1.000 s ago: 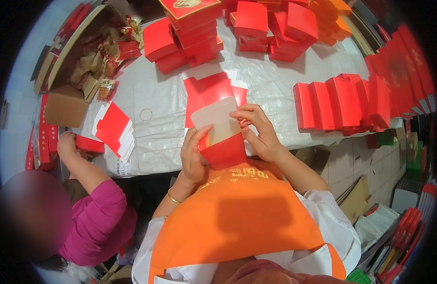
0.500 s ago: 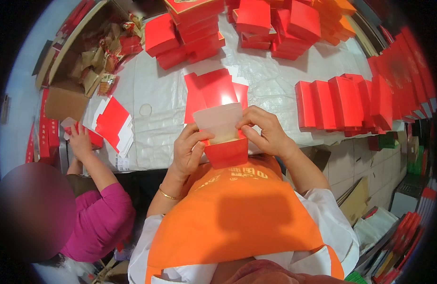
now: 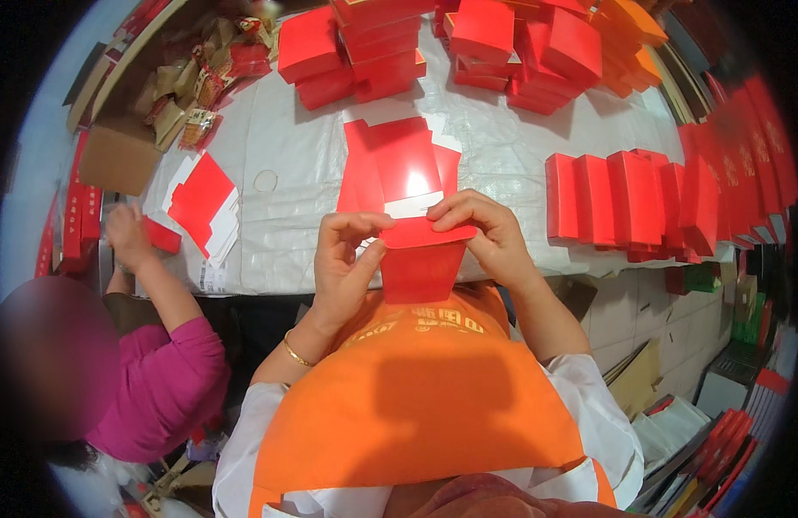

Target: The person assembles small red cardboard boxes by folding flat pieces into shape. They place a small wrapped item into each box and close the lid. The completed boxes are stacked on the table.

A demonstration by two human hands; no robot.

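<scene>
Cardboard flap (image 3: 416, 233), red, had folded over our tapered red box (image 3: 423, 274), seemingly advancing closure. Left grip (image 3: 345, 255) and right grip (image 3: 490, 233) pinched the flap narrowly.

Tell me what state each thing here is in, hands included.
Left hand: gripping the held red box
Right hand: pinching its top flap
Held red box: flap bent over at the top
Middle red sheets: flat, overlapping
Left red sheets: flat, piled
Right-hand red boxes: lined up
Cardboard carton: open, holding packets
</scene>
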